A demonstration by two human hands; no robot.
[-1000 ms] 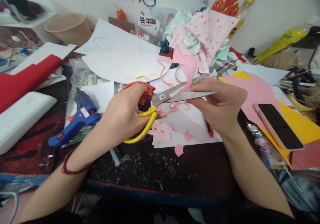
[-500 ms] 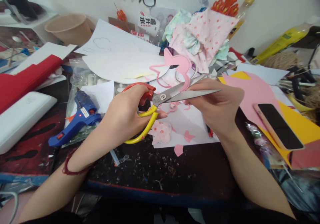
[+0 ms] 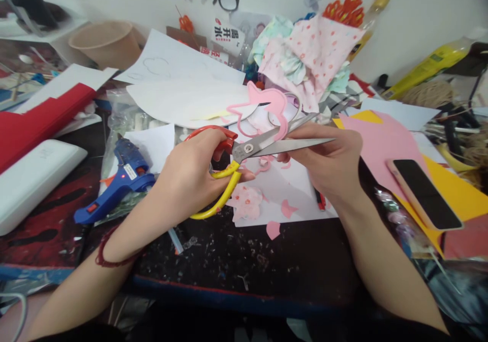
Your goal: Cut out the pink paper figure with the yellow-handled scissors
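The left hand [image 3: 190, 172] is clamped on the handles of the scissors [image 3: 249, 149], whose parted blades run lengthwise toward the right hand [image 3: 330, 154]. The pink cutout [image 3: 276, 99] lies beyond the scissors' pivot, its lower loop crossing the far blade. The right hand, nearer that loop, curls beside the blades; its fingertips' hold is hidden.
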